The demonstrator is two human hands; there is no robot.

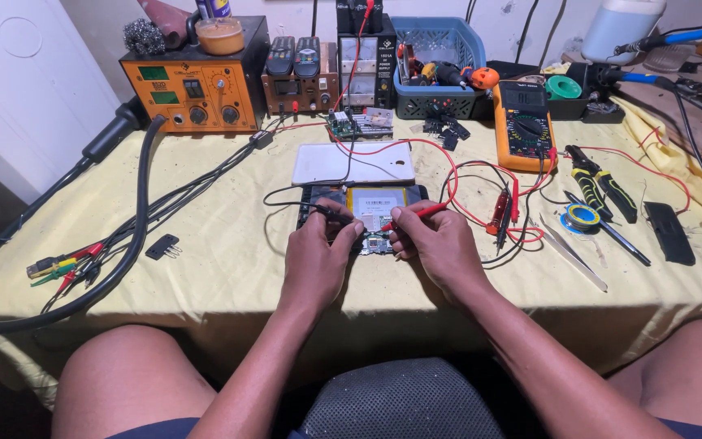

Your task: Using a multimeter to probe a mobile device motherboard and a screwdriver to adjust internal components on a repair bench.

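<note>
OK, left to right. Thick black rubbery hose (136, 236) loops across the pale yellow cloth on the table (229, 276); its near end runs off frame left. By it, a bundle of thin leads with red, yellow and green clips (62, 268), and a small black part with metal pins (162, 245). At the back, an orange metal box with knobs and green displays (192, 89), steel-wool ball and a round tub on top. Next to it, a brown box (301, 85) and a black power supply (365, 61), top cut off.

Centre: opened tablet (363, 213) lies flat on the cloth, silver-and-yellow battery exposed, circuit board at its near edge mostly hidden by both hands. White smooth back cover (353, 162) lies just behind it. Left hand (318, 256) is curled closed, pinching a black probe (331, 215); the tip is hard to make out against the dark frame. Right hand (439, 248) is closed in a pen grip on a red probe (412, 215), tip angled down-left onto the tablet; exact contact point not readable.

Right: blue plastic mesh basket (436, 61) full of small parts, orange multimeter (523, 126) with red and black wires trailing, a second red/black probe pair (501, 215), black-and-yellow-handled pliers (603, 191), solder spool (582, 218), steel tweezers (574, 256), flat black rectangular piece (669, 232). Far-right items are cut off by the frame.
</note>
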